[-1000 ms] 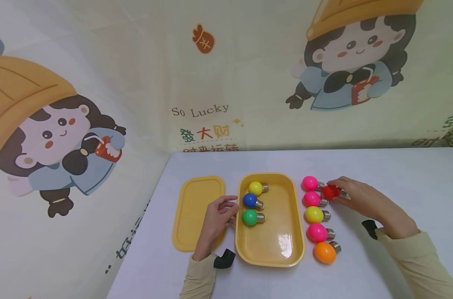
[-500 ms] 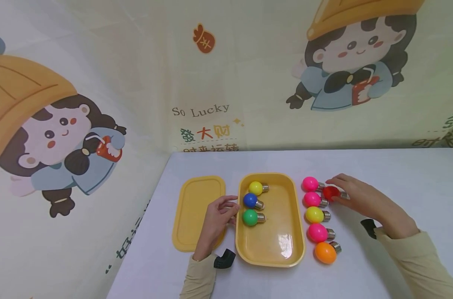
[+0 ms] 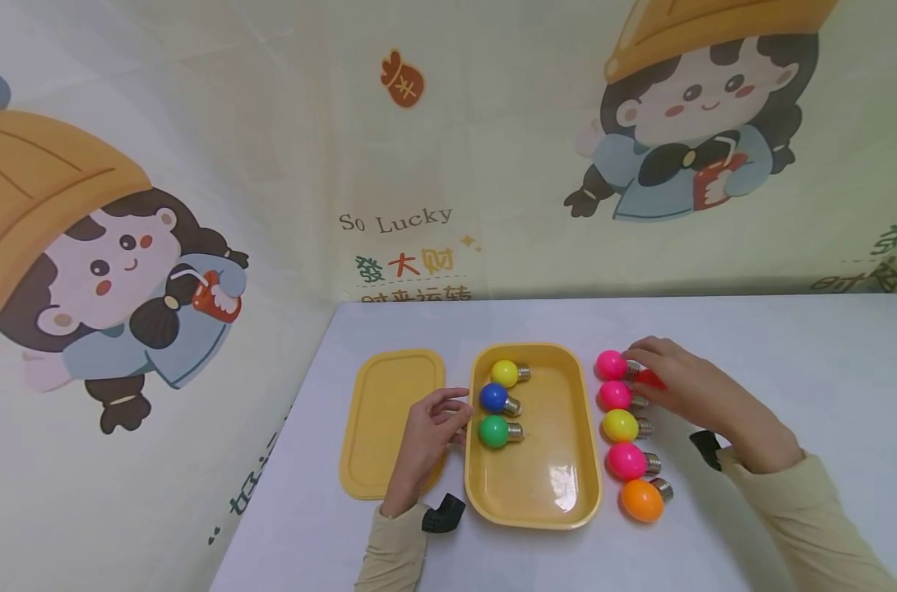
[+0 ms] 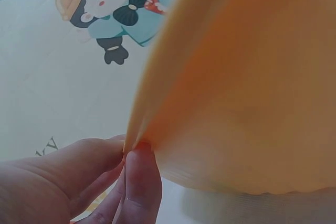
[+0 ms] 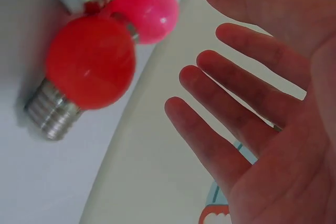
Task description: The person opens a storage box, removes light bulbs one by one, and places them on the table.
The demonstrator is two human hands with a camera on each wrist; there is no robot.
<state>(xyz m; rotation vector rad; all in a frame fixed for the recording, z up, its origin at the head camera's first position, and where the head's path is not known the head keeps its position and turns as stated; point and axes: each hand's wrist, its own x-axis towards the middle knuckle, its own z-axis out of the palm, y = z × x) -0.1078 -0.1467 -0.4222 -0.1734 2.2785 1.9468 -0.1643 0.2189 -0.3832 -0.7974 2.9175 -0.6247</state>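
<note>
Left wrist: your left hand [image 4: 97, 179] pinches the tray [image 4: 252, 103], presumably steadying it. Right wrist: your right hand [image 5: 291, 153], fingers straight, grasps nothing; the red bulb [image 5: 90, 62] lies near, on the worktop [image 3: 803, 353].

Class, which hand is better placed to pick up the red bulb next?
Probably the right hand: its fingers are straight, near the red bulb, while the left hand grips the rim of the yellow tray.
</note>
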